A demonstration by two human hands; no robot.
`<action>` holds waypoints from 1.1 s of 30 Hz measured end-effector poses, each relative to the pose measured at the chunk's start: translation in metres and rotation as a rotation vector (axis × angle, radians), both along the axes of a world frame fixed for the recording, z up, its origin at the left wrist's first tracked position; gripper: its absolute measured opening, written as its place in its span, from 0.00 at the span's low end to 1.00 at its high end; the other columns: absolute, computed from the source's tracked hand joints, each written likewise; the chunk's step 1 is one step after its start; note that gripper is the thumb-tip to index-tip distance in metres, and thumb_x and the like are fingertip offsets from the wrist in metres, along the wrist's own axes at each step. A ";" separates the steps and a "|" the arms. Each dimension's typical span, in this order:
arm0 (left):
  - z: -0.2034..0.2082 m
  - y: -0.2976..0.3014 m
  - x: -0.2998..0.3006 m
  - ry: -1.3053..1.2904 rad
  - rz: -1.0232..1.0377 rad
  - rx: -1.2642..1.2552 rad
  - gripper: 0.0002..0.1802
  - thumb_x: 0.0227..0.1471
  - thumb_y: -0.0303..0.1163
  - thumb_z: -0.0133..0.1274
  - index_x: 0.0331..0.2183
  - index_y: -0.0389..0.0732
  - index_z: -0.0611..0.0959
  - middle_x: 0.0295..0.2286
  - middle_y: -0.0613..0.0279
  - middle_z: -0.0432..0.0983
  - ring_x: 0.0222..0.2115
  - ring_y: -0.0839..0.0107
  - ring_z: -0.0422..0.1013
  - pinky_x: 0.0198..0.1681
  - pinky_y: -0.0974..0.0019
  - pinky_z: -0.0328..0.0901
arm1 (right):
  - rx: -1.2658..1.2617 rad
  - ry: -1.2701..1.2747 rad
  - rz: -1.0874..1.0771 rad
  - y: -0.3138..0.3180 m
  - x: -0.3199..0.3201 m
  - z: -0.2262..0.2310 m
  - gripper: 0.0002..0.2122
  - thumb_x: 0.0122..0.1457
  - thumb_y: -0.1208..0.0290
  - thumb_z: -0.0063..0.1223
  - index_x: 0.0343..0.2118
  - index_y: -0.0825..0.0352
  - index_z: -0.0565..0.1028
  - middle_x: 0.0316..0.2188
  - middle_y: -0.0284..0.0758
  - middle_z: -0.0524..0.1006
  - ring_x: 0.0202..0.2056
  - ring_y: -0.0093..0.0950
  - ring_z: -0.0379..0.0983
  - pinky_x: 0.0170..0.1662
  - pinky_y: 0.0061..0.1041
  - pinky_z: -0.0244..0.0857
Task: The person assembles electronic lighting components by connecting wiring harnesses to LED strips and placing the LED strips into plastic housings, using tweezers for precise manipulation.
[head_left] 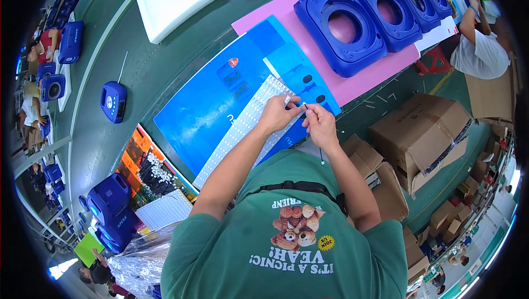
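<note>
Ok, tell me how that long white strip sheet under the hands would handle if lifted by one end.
The white strip sheet looks thin and flat, so it would probably sag and flop. It seems light for its length, and a push would likely slide it across the smooth blue sheet. Both the left hand and the right hand pinch small pieces, hinting that these peel off easily.

A sticker sheet lies on a printed board on the bench, speaker housings behind it, cardboard boxes to its right.
</note>
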State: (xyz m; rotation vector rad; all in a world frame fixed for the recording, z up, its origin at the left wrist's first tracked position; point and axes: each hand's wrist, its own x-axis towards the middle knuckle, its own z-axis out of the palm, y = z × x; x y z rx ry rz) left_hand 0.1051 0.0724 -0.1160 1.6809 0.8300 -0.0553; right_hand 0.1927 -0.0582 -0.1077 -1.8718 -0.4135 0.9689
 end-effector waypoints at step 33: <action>0.002 -0.010 -0.005 -0.113 0.041 -0.310 0.10 0.50 0.26 0.51 0.35 0.33 0.81 0.27 0.63 0.77 0.29 0.79 0.70 0.33 0.73 0.65 | 0.032 0.096 -0.057 -0.005 0.006 0.002 0.09 0.55 0.70 0.49 0.27 0.71 0.76 0.17 0.31 0.74 0.16 0.15 0.67 0.19 0.15 0.59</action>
